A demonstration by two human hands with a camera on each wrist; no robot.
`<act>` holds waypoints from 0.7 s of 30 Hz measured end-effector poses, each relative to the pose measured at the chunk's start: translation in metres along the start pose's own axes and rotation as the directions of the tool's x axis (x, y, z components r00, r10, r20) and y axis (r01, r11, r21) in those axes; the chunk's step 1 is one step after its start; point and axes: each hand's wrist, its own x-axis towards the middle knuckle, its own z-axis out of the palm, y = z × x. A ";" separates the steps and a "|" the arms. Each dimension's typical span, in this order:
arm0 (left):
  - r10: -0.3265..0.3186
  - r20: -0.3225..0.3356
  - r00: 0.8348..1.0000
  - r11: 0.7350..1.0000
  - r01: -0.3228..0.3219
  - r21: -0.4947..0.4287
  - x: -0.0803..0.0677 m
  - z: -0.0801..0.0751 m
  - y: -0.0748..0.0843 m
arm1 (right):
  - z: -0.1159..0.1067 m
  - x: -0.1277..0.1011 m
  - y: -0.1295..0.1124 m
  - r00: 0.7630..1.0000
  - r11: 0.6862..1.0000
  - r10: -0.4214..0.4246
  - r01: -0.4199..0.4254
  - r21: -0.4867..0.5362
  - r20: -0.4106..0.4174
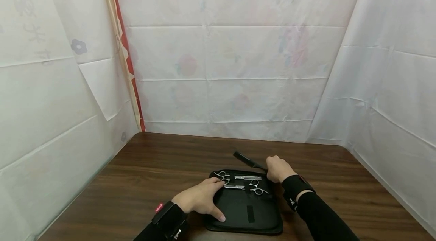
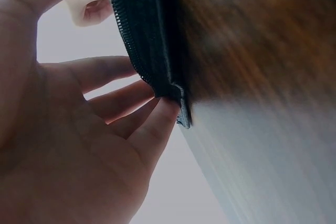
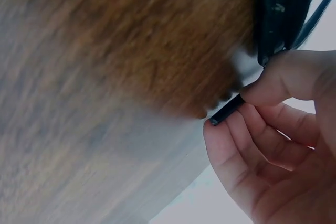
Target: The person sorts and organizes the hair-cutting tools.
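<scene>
A black comb (image 1: 248, 161) lies at the far edge of an open black zip case (image 1: 250, 214), slanting away to the far left, its near end taken up by the right hand (image 1: 278, 169); the right wrist view shows that hand's fingers (image 3: 278, 85) and thumb clamped on the comb's thin dark end (image 3: 227, 110). The case sits flat on the dark wooden tabletop (image 1: 153, 173), near the front and a little right of centre, and holds two pairs of silver scissors (image 1: 238, 182) laid across its far half, one pair just nearer than the other, their finger rings at opposite ends. The left hand (image 1: 201, 198) rests on the case's left side, fingers spread and fairly straight, fingertips close to the ring handles at the left; in the left wrist view its fingertips (image 2: 163, 111) touch the zipper edge (image 2: 137, 51) of the case. White patterned sheets (image 1: 235, 55) hang round the tabletop on three sides. The pinch on the comb is narrow and right at its tip, so I judge it could swivel or slip out if lifted quickly. The left hand's weight is all that steadies the case; a drag of the comb across its edge might shift it or knock the scissors, whose blades lie close to those fingertips.
</scene>
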 end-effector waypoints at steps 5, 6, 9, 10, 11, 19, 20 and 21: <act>0.001 0.002 1.000 1.000 -0.001 -0.006 0.000 0.000 0.000 | -0.003 -0.003 0.001 1.000 0.999 0.006 -0.006 0.032 0.014; 0.000 0.002 1.000 1.000 0.000 -0.006 0.000 0.000 -0.001 | -0.004 -0.003 0.002 1.000 0.999 0.005 -0.005 0.041 0.017; 0.000 0.002 1.000 1.000 0.000 0.000 0.000 0.000 -0.001 | -0.006 -0.003 0.003 1.000 0.998 -0.001 -0.001 0.061 0.031; 0.001 0.002 1.000 1.000 -0.001 0.002 0.000 0.000 -0.002 | -0.006 -0.002 0.003 0.999 0.998 -0.005 0.002 0.069 0.034; 0.001 0.003 1.000 1.000 -0.001 0.001 0.000 0.000 -0.002 | -0.007 -0.002 0.003 0.999 0.997 -0.007 0.004 0.074 0.036; -0.001 0.008 1.000 1.000 0.001 0.004 0.001 0.000 -0.002 | -0.006 -0.003 0.002 0.999 0.995 -0.021 0.018 0.100 0.026; 0.000 0.007 1.000 1.000 0.000 0.004 0.001 0.000 -0.002 | -0.006 -0.003 0.002 0.999 0.995 -0.026 0.023 0.102 0.023; 0.002 0.005 1.000 1.000 -0.002 0.004 0.001 0.000 -0.001 | -0.006 -0.003 0.001 0.999 0.994 -0.031 0.029 0.104 0.019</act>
